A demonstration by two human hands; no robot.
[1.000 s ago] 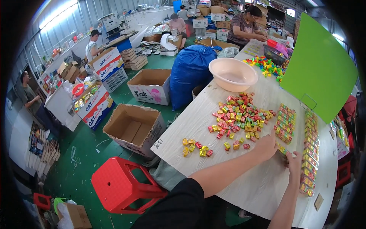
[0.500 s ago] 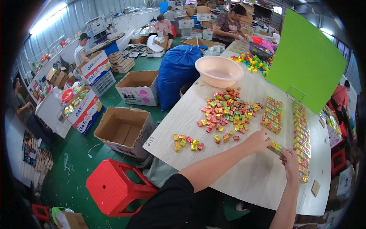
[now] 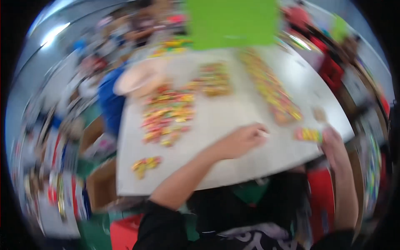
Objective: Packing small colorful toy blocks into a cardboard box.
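Observation:
The picture is smeared by motion. In my right hand (image 3: 332, 146), beside the table's right edge, is a short row of small wrapped cubes (image 3: 308, 135) in pink, yellow and green, gripped at its right end. My left hand (image 3: 248, 138) hovers over the middle of the table with its fingers curled together. A small white spot shows at those fingertips; what it is I cannot make out. Beyond my hands lies a long band of packed cube rows (image 3: 271, 87). Left of it sits a smaller block of rows (image 3: 214, 79). A loose pile of cubes (image 3: 168, 112) spreads farther left.
The pale table (image 3: 208, 166) carries a few stray cubes (image 3: 146, 164) at its near left. A pinkish basin (image 3: 141, 78) stands behind the pile, and a green board (image 3: 233, 25) at the back. Cardboard boxes (image 3: 102, 183) and a red stool (image 3: 127, 231) are on the left.
The view has swung to the right. My hands have come apart: the right has carried the cube row away to the right, and the left no longer touches it.

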